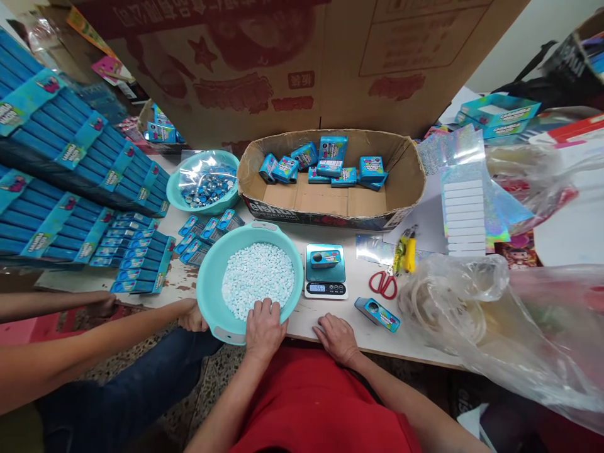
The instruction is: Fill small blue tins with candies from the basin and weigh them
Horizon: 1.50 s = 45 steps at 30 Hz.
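Note:
My left hand reaches over the near rim of a turquoise basin, its fingers bent down together among small white tablets. The fingertips are hidden there. My right hand lies on the table's front edge with its fingers apart, holding nothing. Between and beyond the hands, a small blue tin with a dark round opening sits on a digital scale, whose display is lit. Right of the scale, another blue pack with a round opening lies tilted near my right hand.
Behind stands a cardboard tray with several blue packs. Red-handled scissors and a yellow cutter lie right, before a clear plastic bag. Left are a basin of metallic pieces, stacked blue boxes and a co-worker's hand beside the tablet basin.

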### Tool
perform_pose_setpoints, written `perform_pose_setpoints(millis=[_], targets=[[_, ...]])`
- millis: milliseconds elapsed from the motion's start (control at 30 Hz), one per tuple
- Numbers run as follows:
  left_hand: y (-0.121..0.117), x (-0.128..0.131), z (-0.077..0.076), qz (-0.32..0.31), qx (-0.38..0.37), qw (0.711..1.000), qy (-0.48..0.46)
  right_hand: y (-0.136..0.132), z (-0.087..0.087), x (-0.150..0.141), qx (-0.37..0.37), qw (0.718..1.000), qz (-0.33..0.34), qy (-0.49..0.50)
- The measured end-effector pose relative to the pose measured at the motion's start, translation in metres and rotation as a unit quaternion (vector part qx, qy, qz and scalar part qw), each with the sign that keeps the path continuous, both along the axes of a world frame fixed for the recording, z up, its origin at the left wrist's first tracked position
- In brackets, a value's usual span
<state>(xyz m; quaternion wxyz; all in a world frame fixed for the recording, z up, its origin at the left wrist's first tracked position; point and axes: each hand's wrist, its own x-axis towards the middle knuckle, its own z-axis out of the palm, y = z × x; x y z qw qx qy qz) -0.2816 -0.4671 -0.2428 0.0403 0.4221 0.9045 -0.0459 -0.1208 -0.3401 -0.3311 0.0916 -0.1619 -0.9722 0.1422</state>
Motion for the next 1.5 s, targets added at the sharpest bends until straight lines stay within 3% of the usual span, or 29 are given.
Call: perform_pose_setpoints(millis=[200,300,433,600,667,800,933,1167,1233,1333,1433,1500], targets=[[-0.001,0.0,-0.002,-0.008,0.002,1.0,-0.006,-0.001,0.009,0.0,-0.029,0.999,0.0,0.017],[-0.001,0.0,-0.003,-0.009,0.009,1.0,-0.009,0.016,0.035,-0.01,-0.05,0.996,-0.013,0.07],[-0.002,0.0,-0.004,-0.005,0.005,1.0,-0.015,0.067,0.081,-0.053,-0.015,0.974,-0.125,0.187],[-0.003,0.0,-0.005,-0.009,-0.006,1.0,-0.011,0.123,0.11,-0.103,-0.064,0.996,-0.069,0.012],[-0.003,0.0,-0.006,-0.011,-0.005,1.0,-0.007,0.134,0.119,-0.101,-0.075,0.993,-0.084,0.043],[-0.003,-0.001,-0.006,-0.013,-0.009,1.0,-0.007,0.146,0.135,-0.07,-0.041,0.96,-0.21,0.182],[-0.002,0.0,-0.005,-0.014,-0.014,1.0,-0.004,0.145,0.127,-0.042,-0.083,0.957,-0.231,0.156],[-0.004,0.0,-0.008,-0.022,0.016,1.0,0.005,0.154,0.073,-0.038,-0.103,0.936,-0.327,0.083],[-0.007,-0.002,-0.007,-0.03,0.065,0.997,0.014,0.161,0.067,-0.04,-0.107,0.934,-0.339,0.043],[-0.008,0.001,0.002,-0.053,0.204,0.977,0.022,0.157,0.073,-0.04,-0.077,0.937,-0.337,0.055],[0.006,0.019,0.013,-0.071,0.316,0.941,-0.095,0.129,0.084,-0.038,-0.086,0.932,-0.307,0.171],[0.027,0.036,0.011,-0.044,0.309,0.915,-0.255,0.106,0.08,-0.04,-0.211,0.909,-0.3,0.198]])
